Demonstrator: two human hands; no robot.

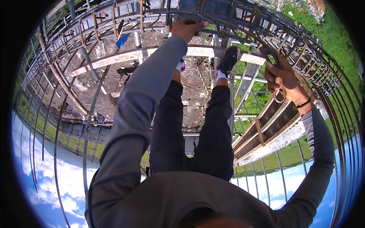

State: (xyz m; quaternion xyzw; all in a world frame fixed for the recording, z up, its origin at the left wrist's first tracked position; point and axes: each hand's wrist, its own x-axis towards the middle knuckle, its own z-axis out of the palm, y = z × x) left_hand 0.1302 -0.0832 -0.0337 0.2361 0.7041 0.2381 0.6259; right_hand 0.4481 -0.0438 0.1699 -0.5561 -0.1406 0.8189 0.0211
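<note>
My left hand (185, 29) is raised at the top middle, beside a cage of steel reinforcing bars (115, 18). Its fingers are curled and the thumb points right; anything pinched between them is too small to make out. On the right, my right hand (287, 81) is closed around rusty pincers (280, 95), whose curved handle shows below the fingers. The tool's upper end reaches toward the tied bars and stirrups (304, 57), where its jaws are hard to tell from the steel.
Below my legs a pale, narrow beam (114, 60) crosses, with my right shoe (229, 60) at it. Far down lies debris-strewn ground (194, 102). Upright bars and poles (88, 133) stand at left. A long formwork panel (272, 125) runs along the right.
</note>
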